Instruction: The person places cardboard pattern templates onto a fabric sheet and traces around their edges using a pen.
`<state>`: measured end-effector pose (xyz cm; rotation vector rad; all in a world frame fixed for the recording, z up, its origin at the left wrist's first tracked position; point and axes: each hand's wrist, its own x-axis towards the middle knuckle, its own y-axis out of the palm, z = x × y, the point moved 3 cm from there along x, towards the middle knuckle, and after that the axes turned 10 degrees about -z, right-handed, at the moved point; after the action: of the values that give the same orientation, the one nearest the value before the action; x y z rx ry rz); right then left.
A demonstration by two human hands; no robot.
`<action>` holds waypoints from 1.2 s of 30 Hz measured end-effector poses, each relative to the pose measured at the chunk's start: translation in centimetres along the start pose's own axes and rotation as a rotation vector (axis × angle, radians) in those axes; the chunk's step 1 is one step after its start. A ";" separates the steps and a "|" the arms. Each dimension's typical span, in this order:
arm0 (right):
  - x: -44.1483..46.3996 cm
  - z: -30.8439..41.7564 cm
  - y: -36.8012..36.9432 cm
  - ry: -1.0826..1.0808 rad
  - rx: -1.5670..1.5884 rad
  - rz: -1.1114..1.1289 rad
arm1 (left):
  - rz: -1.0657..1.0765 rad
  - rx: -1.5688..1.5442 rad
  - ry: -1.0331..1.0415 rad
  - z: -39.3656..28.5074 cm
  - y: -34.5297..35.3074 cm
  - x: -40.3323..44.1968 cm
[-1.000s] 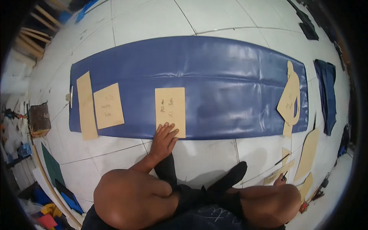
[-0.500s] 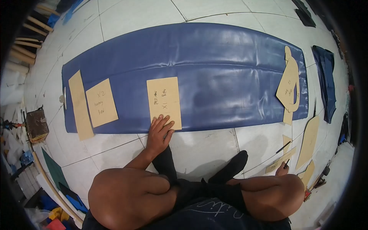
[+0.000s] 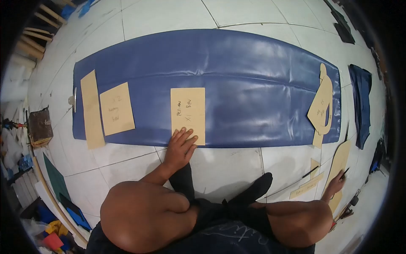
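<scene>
While the blue sheet [image 3: 245, 106] lies spread on the floor [image 3: 228, 169], the left hand [image 3: 182, 147] rests on the near end of the middle card [image 3: 188, 106], maybe so it won't slide. That hand is open and flat, not gripping anything. The card has writing on it and lies on the sheet, close to its near edge. The right hand [image 3: 336, 183] is closed around a dark pen [image 3: 345, 171], which sticks out past the fingers. It is over the long round-ended card [image 3: 339, 154] on the floor; I can't tell if they touch. A clip [image 3: 74, 100] sits at the sheet's left edge, perhaps to keep it from slipping. Near it lie a long strip [image 3: 92, 114] and a four-sided card [image 3: 116, 109].
</scene>
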<state>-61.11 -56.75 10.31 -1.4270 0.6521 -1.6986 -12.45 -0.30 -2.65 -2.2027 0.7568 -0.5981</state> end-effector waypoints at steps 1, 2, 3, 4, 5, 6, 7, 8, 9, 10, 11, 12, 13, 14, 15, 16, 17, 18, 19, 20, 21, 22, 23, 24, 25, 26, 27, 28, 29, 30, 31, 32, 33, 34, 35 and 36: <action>3.7 2.0 1.2 -0.113 0.242 0.070 | -0.007 0.003 0.000 0.0 -0.1 0.1; 5.8 6.4 1.6 -0.100 0.439 0.169 | 0.004 -0.006 0.002 0.0 -0.1 0.0; 7.2 11.9 1.2 -0.301 0.457 0.252 | 0.011 -0.016 0.007 0.0 -0.1 0.1; 6.0 18.9 0.4 -0.405 0.550 0.333 | -0.001 -0.014 0.009 0.0 -0.3 0.2; 4.8 23.6 0.7 -0.545 0.538 0.362 | 0.004 -0.005 0.012 0.1 -0.2 0.1; 3.1 28.2 0.4 -0.669 0.481 0.594 | 0.011 0.003 0.017 0.2 -0.1 -0.1; 0.6 31.5 1.4 -0.642 0.568 0.787 | 0.002 0.001 0.025 0.2 -0.2 -0.1; -3.0 36.2 0.4 -0.708 0.558 0.846 | 0.014 0.012 0.016 0.0 -0.2 -0.1; -6.6 40.5 -0.4 -0.831 0.462 0.899 | 0.023 0.021 0.008 0.0 0.0 -0.1; -10.3 42.8 0.4 -0.821 0.533 0.965 | 0.009 0.008 0.004 0.3 0.3 -0.4; -13.7 45.3 1.3 -1.024 0.462 0.907 | -0.006 0.005 0.009 0.3 0.2 -0.4; -17.8 47.6 1.0 -0.975 0.472 0.921 | -0.009 0.011 0.012 0.2 0.1 -0.3; -22.0 48.2 2.9 -0.840 0.668 1.010 | -0.013 0.018 0.012 0.1 0.2 -0.3; -25.9 49.2 3.5 -0.829 0.623 1.046 | -0.022 0.015 0.018 0.4 0.4 -0.5; -29.7 49.2 3.8 -0.855 0.657 0.976 | -0.027 0.015 0.018 0.3 0.4 -0.5; -33.2 49.1 3.8 -0.836 0.682 0.958 | -0.019 -0.007 0.003 0.2 0.2 -0.4; -35.8 49.1 3.5 -0.815 0.708 0.940 | -0.009 -0.028 -0.012 0.2 0.1 -0.3; -37.4 49.4 2.7 -0.810 0.710 0.939 | -0.006 -0.026 -0.008 0.3 0.1 -0.2; -38.7 49.4 2.3 -0.789 0.630 0.962 | -0.011 -0.023 0.001 0.3 0.1 -0.2; -39.4 49.1 2.0 -0.769 0.548 0.986 | -0.017 -0.022 0.009 0.2 0.0 -0.3; -39.7 48.9 1.9 -0.765 0.543 0.985 | -0.013 -0.027 0.011 0.2 -0.1 -0.3; -39.7 48.9 1.8 -0.796 0.541 0.959 | -0.003 -0.023 0.003 0.2 -0.1 -0.2; -39.7 48.9 1.7 -0.828 0.538 0.932 | 0.007 -0.020 -0.005 0.1 0.0 -0.1; -39.7 48.9 1.8 -0.829 0.536 0.927 | 0.004 -0.024 -0.002 0.1 0.0 -0.1; -39.6 48.9 1.8 -0.835 0.551 0.915 | 0.002 -0.020 0.002 0.1 0.0 -0.2; -39.7 49.1 1.9 -0.842 0.568 0.904 | -0.002 -0.015 0.004 0.2 0.1 -0.2; -39.7 49.1 1.9 -0.848 0.569 0.904 | -0.007 -0.014 0.001 0.2 0.0 -0.1; -39.8 49.0 1.9 -0.854 0.564 0.902 | -0.009 -0.024 0.004 0.2 0.0 -0.1; -39.9 49.0 2.0 -0.861 0.560 0.901 | -0.013 -0.033 0.005 0.2 0.0 -0.2; -39.9 49.2 2.0 -0.871 0.565 0.906 | -0.019 -0.028 -0.004 0.0 -0.3 0.0; -39.8 49.1 2.1 -0.865 0.537 0.933 | -0.029 -0.036 -0.001 -0.2 -0.5 0.2; -39.7 49.1 2.2 -0.859 0.509 0.961 | -0.038 -0.043 0.002 -0.5 -0.8 0.4; -39.7 49.2 2.2 -0.867 0.514 0.966 | -0.043 -0.037 -0.007 -1.0 -1.4 1.0; -39.6 49.2 2.2 -0.856 0.523 0.973 | -0.051 0.004 -0.001 -1.7 -2.1 1.8; -39.5 49.2 2.2 -0.847 0.533 0.981 | -0.061 0.046 0.002 -2.0 -2.4 2.4; -39.4 49.4 2.1 -0.859 0.538 0.988 | -0.068 0.052 -0.009 -1.7 -2.1 2.8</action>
<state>-11.28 -19.75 -1.83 -1.0055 0.2676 -0.3558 -10.76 -1.80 0.58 -2.1886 0.6565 -0.6336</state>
